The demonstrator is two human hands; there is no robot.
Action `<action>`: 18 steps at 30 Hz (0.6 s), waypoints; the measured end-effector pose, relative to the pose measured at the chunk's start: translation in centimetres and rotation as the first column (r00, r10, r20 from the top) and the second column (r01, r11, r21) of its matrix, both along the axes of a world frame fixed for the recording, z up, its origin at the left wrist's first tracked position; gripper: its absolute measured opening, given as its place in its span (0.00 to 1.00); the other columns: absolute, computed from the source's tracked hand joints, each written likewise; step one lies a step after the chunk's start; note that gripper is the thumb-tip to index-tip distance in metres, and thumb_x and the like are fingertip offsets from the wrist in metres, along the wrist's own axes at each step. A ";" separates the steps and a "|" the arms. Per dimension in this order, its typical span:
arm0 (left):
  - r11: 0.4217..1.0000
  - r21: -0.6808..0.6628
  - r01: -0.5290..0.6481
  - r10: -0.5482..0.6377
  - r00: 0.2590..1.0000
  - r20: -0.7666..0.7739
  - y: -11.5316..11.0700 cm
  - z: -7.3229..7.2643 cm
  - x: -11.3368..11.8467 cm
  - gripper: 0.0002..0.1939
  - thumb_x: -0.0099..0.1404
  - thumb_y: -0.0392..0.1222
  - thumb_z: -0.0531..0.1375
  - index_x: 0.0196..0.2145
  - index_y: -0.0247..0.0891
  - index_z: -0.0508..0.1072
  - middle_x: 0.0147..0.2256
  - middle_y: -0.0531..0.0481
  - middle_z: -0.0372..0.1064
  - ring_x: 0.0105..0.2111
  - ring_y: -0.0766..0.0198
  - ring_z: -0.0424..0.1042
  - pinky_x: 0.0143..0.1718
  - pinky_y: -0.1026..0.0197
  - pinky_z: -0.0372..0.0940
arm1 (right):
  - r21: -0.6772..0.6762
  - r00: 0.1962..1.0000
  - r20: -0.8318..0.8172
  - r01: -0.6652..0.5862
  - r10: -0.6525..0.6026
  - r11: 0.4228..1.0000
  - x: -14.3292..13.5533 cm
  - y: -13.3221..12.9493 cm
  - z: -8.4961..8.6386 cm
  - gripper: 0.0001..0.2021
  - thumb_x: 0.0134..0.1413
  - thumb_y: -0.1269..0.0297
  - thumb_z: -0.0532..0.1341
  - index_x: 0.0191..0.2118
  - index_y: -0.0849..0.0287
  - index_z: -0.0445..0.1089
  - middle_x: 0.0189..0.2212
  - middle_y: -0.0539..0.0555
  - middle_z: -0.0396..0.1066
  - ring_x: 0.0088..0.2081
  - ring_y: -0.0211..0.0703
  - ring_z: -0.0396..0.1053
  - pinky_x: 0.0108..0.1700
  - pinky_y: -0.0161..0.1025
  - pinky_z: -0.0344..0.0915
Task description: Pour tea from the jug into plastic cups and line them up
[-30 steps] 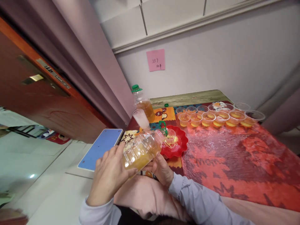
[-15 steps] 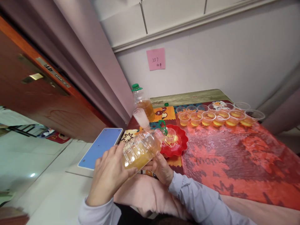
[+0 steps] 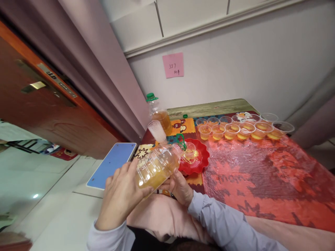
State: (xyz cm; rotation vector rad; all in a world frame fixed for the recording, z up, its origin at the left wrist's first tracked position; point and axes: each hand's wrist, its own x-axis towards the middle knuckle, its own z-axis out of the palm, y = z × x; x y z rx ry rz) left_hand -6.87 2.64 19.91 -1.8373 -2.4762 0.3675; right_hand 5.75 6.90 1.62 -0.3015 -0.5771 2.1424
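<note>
A clear plastic bottle (image 3: 157, 164) with yellowish liquid lies tilted between my hands, its mouth towards a clear plastic cup (image 3: 190, 150). Around the bottle's base my left hand (image 3: 123, 191) is closed. My right hand (image 3: 180, 188) supports the bottle from below near its neck, fingers partly hidden behind it. A green handle ring (image 3: 181, 142) hangs at the bottle's neck. The cup stands on a red plate (image 3: 201, 162) with a scalloped rim; whether liquid is flowing into it, I cannot tell.
Two rows of clear cups (image 3: 232, 130) with yellow-orange liquid stand at the back right. Behind the tilted bottle are a stack of cups (image 3: 157, 130) and a green-capped bottle (image 3: 161, 116). A loose green cap (image 3: 185, 116) lies near the wall. A blue stool (image 3: 112, 164) stands left.
The view has shifted very slightly. Both hands and the tilted bottle hold nearly the same position over the plate.
</note>
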 end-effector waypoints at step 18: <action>0.999 0.041 0.021 -0.021 1.000 0.001 0.0 -0.3 -0.2 0.42 0.61 0.52 0.67 0.68 0.39 0.63 0.61 0.37 0.71 0.60 0.39 0.71 0.52 0.44 0.65 | 0.015 1.000 0.012 0.009 -0.009 1.000 0.1 0.0 0.1 0.42 0.55 0.28 0.66 0.64 0.56 0.68 0.53 0.65 0.80 0.48 0.61 0.81 0.52 0.62 0.75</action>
